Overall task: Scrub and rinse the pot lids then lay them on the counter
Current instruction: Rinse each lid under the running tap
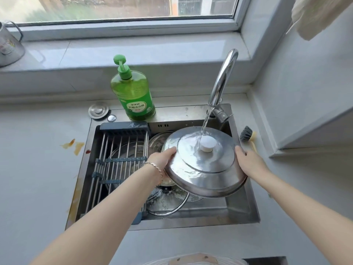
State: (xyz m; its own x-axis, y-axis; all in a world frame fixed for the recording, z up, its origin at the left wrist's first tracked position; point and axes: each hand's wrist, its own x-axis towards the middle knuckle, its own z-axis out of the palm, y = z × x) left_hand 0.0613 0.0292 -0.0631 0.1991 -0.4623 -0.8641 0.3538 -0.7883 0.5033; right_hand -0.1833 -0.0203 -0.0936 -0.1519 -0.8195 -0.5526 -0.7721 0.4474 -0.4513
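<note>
A large steel pot lid (206, 169) with a white knob is held tilted over the sink (248, 207), under the running faucet (223, 79). Water lands beside the knob and spreads over the dome. My left hand (162, 157) grips the lid's left rim and my right hand (250, 161) grips its right rim. Below it in the basin lie a soapy glass lid (166, 203) and another steel lid (157, 142), both partly hidden.
A green dish soap bottle (133, 92) stands behind the sink. A roll-up drying rack (118, 165) covers the sink's left half. A dish brush (248, 135) lies on the counter to the right. Brown stains (73, 145) mark the left counter. A metal cup (9, 46) sits on the windowsill.
</note>
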